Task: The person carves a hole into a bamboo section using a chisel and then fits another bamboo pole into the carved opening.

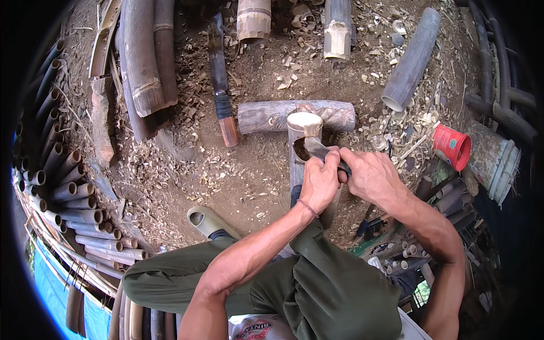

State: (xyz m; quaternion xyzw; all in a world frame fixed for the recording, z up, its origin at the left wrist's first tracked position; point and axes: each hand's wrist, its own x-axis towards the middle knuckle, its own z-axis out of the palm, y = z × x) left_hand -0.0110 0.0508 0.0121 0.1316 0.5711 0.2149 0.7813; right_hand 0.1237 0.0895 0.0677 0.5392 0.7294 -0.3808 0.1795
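Observation:
In front of me a bamboo tube [296, 170] rests across a short log, its pale cut end [305, 119] pointing away. A dark opening shows in the tube's side, just below that end. A knife [318, 149] with a grey blade lies at this opening. My right hand [371, 174] is closed around its dark handle. My left hand [319, 182] is closed beside it, thumb and fingers pressed on the blade's near part. The blade's tip is hard to make out. Part of the tube is hidden behind my left hand and leg.
The short log [258, 118] lies crosswise on shaving-strewn soil. A large knife [220, 79] lies left of it. Bamboo pieces [412, 59] lie beyond. At right are a red can [451, 146] and a dirty white bucket [494, 161]. Stacked bamboo tubes [85, 215] line the left.

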